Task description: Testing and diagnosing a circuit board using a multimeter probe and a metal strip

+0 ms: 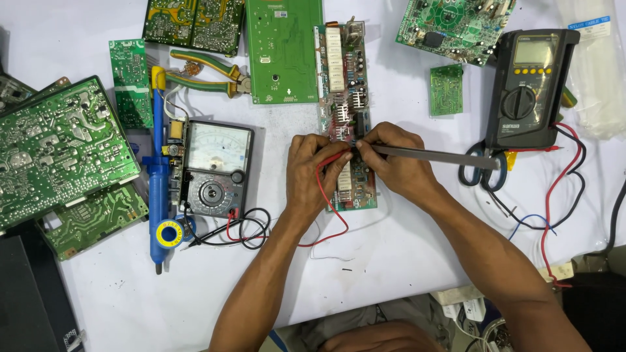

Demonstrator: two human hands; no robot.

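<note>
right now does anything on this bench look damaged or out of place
The analog meter looks odd: its left side is open, with bare parts and wires showing beside the dial. Both the left hand and the right hand work normally on the long circuit board.

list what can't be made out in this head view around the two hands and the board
- Probe tips on the long circuit board: hidden by left hand and right hand.
- Analog meter needle: too small.
- Digital multimeter readout: too small.
- Top-right board: cut off by the frame edge.
</note>
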